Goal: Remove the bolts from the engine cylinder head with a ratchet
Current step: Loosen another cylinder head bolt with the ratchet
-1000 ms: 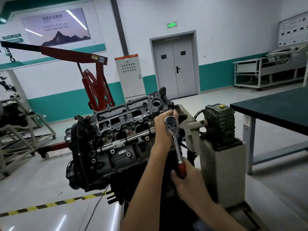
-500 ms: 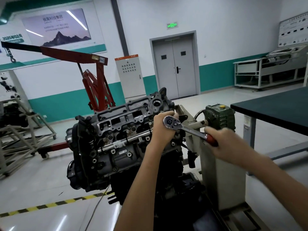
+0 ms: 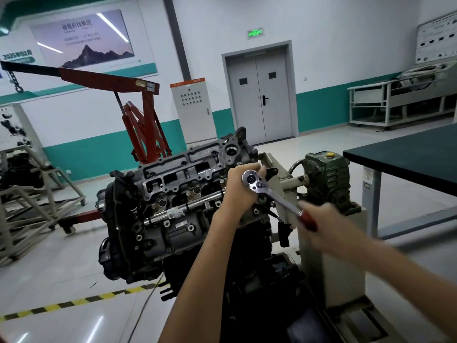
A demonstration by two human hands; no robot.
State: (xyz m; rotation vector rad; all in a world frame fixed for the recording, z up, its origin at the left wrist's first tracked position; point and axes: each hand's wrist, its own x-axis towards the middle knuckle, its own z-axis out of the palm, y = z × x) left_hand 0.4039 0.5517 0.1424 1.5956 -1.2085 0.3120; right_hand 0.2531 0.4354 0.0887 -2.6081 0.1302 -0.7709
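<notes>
At the right end of the head: the ratchet [image 3: 272,194] sits with its round drive end on a bolt I cannot see, hidden behind the left hand [image 3: 241,191]; its handle slants down to the right.
Head: the cylinder head [image 3: 183,174] tops the engine [image 3: 153,226], which is tipped toward the camera on its stand [image 3: 331,256].
Left hand: fingers [image 3: 249,167] curled over the drive end, clamped on it and steadying it against the casting.
Right hand: the right hand [image 3: 329,226] is blurred, fingers wrapped round the red grip at the far end of the handle.
Step in hand: judged to be swinging the handle to back one bolt out.
Doing it well: press the drive end straight down the bolt's axis so the socket stays square and does not ride off the flats. Pull from the end of the grip in smooth arcs. Stop short of the gearbox [image 3: 326,179] just beside the swing. Mind the knuckles if the bolt breaks free suddenly.
Risk: a tilted socket may round the bolt.
Count, tools: one ratchet.
Count, hands: two, both on it.
Count, engines: one on this stand.
Count, bolts: several heads show along the casting, too small and dark to number.
Count, nearby: one table [image 3: 408,157] to the right, one red hoist [image 3: 138,115] behind.
</notes>
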